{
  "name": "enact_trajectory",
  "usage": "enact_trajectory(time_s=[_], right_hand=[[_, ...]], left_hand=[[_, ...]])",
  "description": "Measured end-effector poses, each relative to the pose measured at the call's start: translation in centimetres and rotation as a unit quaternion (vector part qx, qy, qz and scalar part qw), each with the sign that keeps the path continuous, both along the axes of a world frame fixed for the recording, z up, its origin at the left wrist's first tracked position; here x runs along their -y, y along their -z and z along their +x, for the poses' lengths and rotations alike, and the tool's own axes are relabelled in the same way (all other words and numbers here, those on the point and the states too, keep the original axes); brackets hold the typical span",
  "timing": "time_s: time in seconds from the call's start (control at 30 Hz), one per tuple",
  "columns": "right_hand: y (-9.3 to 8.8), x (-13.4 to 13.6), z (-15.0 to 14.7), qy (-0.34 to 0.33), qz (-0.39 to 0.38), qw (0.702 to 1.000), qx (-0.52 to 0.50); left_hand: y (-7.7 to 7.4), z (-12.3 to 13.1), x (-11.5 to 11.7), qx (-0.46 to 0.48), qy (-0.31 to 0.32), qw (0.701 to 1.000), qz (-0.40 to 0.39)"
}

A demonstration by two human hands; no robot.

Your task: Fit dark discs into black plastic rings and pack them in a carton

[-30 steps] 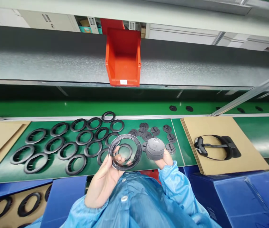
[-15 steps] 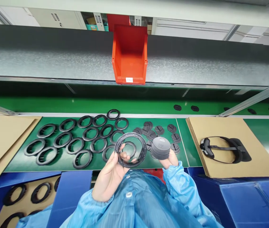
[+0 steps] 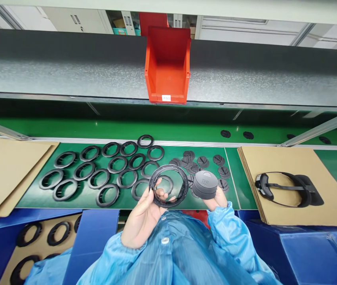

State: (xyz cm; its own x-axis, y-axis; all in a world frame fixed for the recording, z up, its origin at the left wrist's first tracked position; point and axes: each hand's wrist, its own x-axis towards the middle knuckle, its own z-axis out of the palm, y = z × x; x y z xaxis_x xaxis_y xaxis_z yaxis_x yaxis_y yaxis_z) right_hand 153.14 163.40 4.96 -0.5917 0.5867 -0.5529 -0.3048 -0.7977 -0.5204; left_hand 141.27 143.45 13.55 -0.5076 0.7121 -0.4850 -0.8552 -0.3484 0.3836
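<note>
Green bench point(image 3: 28, 200) below, grey housing point(image 3: 205, 185) hides fingers of right hand point(image 3: 217, 203).

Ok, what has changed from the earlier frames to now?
The head view turned, so everything slid right in the picture, the red parts bin included. The left hand still grips the black ring and the right hand the grey domed part; nothing was taken or released. The black rings stayed put.
</note>
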Motion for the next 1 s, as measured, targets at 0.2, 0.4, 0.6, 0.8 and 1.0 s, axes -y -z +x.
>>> enact_trajectory(time_s=[0.2, 0.4, 0.6, 0.8, 1.0], right_hand=[[1.0, -0.2, 0.4, -0.002, -0.012, 1.000, -0.021], [5.5, -1.1, -0.7, -0.051, 0.140, 0.988, 0.050], [13.0, -2.5, 0.2, -0.079, 0.221, 0.939, 0.252], [16.2, -7.6, 2.9, -0.055, 0.390, 0.808, 0.438], [15.9, -13.4, 0.9, -0.130, 0.509, 0.673, 0.521]], left_hand=[[-0.2, 0.1, -0.1, -0.006, 0.002, 1.000, -0.003], [1.8, -1.0, -1.3, -0.015, 0.012, 0.997, -0.070], [8.6, -2.3, -1.3, 0.057, 0.043, 0.951, -0.302], [10.5, -3.1, -0.7, 0.050, 0.038, 0.948, -0.312], [10.1, -4.3, -1.9, 0.048, 0.064, 0.937, -0.341]])
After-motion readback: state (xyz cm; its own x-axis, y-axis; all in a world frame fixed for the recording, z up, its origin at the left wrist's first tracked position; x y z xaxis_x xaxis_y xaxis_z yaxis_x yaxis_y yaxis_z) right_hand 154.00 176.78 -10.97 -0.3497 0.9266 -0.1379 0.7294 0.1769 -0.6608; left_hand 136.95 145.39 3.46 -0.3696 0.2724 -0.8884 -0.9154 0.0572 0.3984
